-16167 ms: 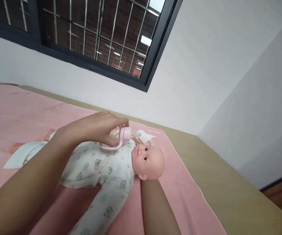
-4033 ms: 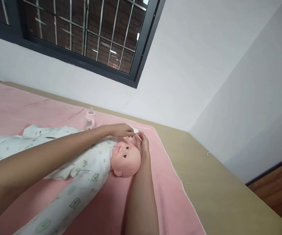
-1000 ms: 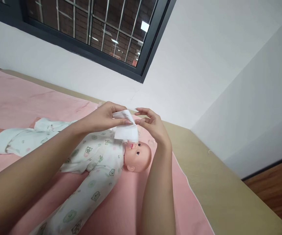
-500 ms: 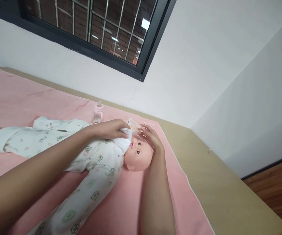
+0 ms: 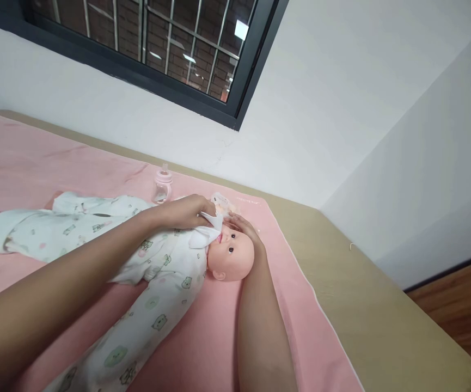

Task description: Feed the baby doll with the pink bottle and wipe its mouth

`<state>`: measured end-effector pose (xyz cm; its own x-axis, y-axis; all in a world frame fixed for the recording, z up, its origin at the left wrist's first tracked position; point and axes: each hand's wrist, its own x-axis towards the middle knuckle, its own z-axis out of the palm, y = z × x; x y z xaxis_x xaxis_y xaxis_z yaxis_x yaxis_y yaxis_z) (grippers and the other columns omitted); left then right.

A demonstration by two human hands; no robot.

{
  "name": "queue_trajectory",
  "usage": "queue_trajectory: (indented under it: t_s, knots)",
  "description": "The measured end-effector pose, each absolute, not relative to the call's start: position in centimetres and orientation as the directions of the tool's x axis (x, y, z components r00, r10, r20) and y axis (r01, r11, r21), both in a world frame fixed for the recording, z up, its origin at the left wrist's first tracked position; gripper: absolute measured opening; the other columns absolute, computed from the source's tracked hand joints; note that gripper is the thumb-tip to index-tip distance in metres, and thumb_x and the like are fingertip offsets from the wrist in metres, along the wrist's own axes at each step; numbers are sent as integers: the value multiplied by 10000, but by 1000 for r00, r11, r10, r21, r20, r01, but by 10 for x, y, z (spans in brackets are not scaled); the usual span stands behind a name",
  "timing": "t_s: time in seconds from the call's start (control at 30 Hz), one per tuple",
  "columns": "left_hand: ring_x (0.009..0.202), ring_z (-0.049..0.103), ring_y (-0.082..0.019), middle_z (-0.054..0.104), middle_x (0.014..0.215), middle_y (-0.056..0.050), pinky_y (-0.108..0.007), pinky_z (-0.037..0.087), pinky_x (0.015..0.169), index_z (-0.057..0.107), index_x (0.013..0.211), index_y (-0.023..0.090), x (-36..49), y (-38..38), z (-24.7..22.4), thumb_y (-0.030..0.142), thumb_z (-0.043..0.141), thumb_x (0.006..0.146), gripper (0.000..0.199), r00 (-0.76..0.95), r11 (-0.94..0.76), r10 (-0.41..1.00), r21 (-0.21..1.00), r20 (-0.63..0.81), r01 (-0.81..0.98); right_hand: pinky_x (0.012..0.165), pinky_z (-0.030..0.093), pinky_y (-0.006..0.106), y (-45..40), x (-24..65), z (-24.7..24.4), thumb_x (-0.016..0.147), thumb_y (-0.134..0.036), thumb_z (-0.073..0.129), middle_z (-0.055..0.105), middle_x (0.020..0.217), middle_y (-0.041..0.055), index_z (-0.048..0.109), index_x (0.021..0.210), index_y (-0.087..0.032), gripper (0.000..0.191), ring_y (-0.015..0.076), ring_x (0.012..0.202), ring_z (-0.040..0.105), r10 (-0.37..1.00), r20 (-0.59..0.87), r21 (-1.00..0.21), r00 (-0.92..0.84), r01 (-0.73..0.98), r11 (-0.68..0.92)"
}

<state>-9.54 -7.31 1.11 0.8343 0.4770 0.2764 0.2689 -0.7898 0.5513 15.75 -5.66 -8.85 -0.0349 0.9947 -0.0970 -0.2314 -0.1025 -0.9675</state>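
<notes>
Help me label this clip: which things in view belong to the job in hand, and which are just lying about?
In use:
doll, right hand at its head
white wipe, held in the left hand beside the doll's mouth
pink mat underneath

Lying about:
pink bottle, upright
clear-looking packet

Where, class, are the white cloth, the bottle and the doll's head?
White cloth (image 5: 206, 235), head view: its folded middle.
Bottle (image 5: 163, 179), head view: its pink collar.
Doll's head (image 5: 239, 255), head view: its forehead.

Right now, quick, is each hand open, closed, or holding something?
Left hand: closed, holding a white tissue.
Right hand: open, at the doll's head.
</notes>
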Motion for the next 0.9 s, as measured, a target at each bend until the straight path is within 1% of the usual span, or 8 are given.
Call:
queue_trajectory:
  t_s: [0.13,0.2,0.37,0.57,0.63,0.73,0.9]
  knots:
    - [658,494,-123,563,702,4,-232,344,644,539,583,153,-95,-76,14,204,513,775,200,849,-785,458,568,263,248,984,479,362,-57,157,-89,673,-338,777,716,1006,37,655,1051,-230,412,185,953,672,995,-94,-968,-39,-230,-101]
    - [653,482,-119,555,701,6,-230,341,637,533,563,153,-95,-77,15,200,529,767,209,849,-778,459,579,259,244,987,479,363,-57,157,-90,666,-341,783,715,1012,35,651,1057,-229,428,187,962,670,995,-92,-967,-39,-235,-99]
    - [649,497,-115,548,707,10,-223,348,612,566,593,150,-98,-76,15,175,541,734,146,844,-755,475,607,248,247,985,485,386,-59,156,-92,680,-365,779,708,1062,49,632,1101,-234,465,216,1049,652,996,-85,-962,-31,-258,-90]
    - [686,534,-132,589,748,-9,-224,375,629,622,646,143,-98,-72,12,256,592,754,159,842,-771,470,587,263,247,977,491,400,-61,154,-92,684,-363,775,699,1105,53,636,1086,-245,441,232,1073,646,997,-77,-966,-25,-247,-81]
    - [697,551,-137,609,762,-16,-222,382,632,644,652,144,-99,-73,13,230,584,745,140,849,-779,456,579,265,238,979,491,406,-62,154,-91,686,-377,773,696,1114,56,635,1087,-249,443,237,1080,646,997,-72,-967,-29,-242,-77]
    - [716,575,-141,639,778,-20,-217,388,646,673,666,149,-99,-76,16,147,553,718,131,855,-783,451,573,255,242,993,485,406,-62,153,-90,685,-388,774,696,1113,55,637,1074,-250,434,232,1082,645,998,-59,-968,-32,-241,-65]
    - [774,600,-137,674,847,-11,-202,395,680,724,737,164,-99,-83,20,38,507,683,257,857,-769,469,576,215,277,986,481,414,-66,150,-87,686,-365,771,693,1123,52,640,1063,-254,415,233,1066,650,998,-54,-973,-15,-222,-56]
